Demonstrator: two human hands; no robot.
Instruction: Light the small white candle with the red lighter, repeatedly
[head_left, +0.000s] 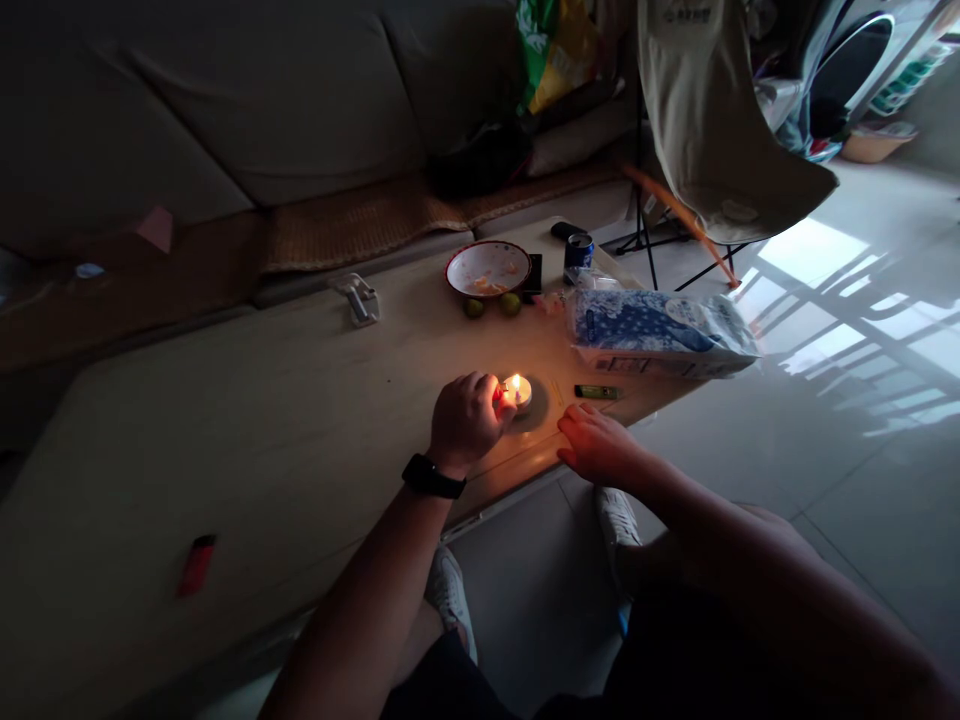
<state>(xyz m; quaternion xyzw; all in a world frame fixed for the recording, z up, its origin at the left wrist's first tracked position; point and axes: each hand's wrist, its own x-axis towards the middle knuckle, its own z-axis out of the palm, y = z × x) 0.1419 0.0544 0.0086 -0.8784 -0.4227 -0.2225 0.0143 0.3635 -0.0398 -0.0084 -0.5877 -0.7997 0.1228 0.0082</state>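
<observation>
A small lit tealight candle [519, 391] burns on a low table [247, 440] near its front edge. My left hand [466, 418], with a black band on the wrist, is closed in a fist beside the candle and holds a lighter at the flame; only the lighter's tip shows. My right hand [596, 443] rests on the table's edge just right of the candle, fingers curled loosely, holding nothing that I can see. A green lighter [598, 392] lies on the table beyond my right hand.
A bowl [487, 268] with food scraps, two small green fruits [492, 306], a drink can [578, 250] and a blue-and-white package [660, 333] sit at the table's far right. A red lighter [196, 563] lies at the near left. A sofa [225, 110] runs behind; a folding chair [712, 120] stands right.
</observation>
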